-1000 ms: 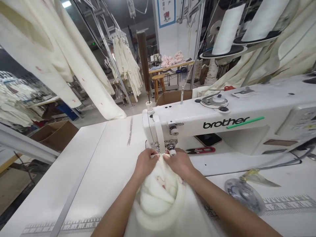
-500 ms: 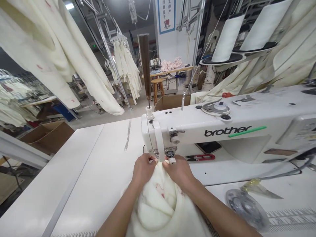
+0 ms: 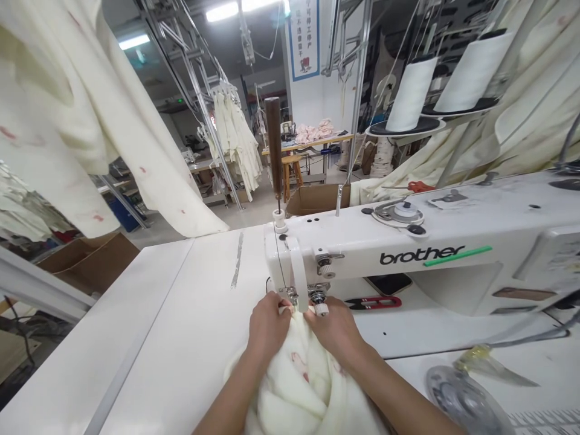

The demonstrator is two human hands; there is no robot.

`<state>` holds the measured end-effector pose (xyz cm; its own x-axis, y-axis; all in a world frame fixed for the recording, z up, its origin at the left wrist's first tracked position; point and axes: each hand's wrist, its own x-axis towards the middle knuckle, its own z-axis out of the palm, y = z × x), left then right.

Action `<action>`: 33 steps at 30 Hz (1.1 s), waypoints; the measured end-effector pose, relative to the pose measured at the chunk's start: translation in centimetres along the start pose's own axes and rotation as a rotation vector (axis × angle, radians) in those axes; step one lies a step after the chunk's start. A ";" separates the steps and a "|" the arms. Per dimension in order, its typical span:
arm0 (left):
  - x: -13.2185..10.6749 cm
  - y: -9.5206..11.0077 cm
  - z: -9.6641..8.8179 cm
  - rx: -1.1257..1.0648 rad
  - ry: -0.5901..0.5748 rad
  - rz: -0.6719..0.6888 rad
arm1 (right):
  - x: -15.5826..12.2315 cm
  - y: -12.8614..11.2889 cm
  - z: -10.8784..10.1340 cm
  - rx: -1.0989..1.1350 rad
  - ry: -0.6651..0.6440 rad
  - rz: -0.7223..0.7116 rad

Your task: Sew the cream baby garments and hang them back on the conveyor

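One soft cream cloth with small reddish marks (image 3: 294,393) lies bunched nearest us on the smooth white bench (image 3: 176,338), its far end drawn up beneath the needle end of the machine; we read the loose folds as slack, so nothing tugs at that end. A clear plastic disc-shaped case (image 3: 460,396) sits to the right, apart from the cloth, perhaps to leave it room.

Beyond, the bare left hand (image 3: 270,323) has its fingers pinched together on the cloth's edge. The bare right hand (image 3: 333,329) grips the same edge opposite, its fingers partly hidden but apparently clamped. We judge that holding both sides steadies the edge between them.

The red-and-black thread snips (image 3: 378,303) lie under the arm of the white sewing machine (image 3: 357,238), seemingly for easy reach. The brown wooden-handled tool (image 3: 273,145) stands upright on top, probably parked. Farther off, we see pale garments hanging (image 3: 235,133).
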<state>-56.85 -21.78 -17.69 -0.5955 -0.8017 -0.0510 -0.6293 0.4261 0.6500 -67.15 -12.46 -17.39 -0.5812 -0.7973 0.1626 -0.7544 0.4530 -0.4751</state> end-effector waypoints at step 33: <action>0.4 -0.6 0.3 -0.001 0.042 -0.002 | -0.1 1.9 0.5 0.098 -0.072 -0.119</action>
<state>-56.84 -22.22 -18.36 -0.5728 -0.8194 -0.0200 -0.6300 0.4245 0.6503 -68.37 -11.76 -18.73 -0.4630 -0.8714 0.1620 -0.7813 0.3150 -0.5388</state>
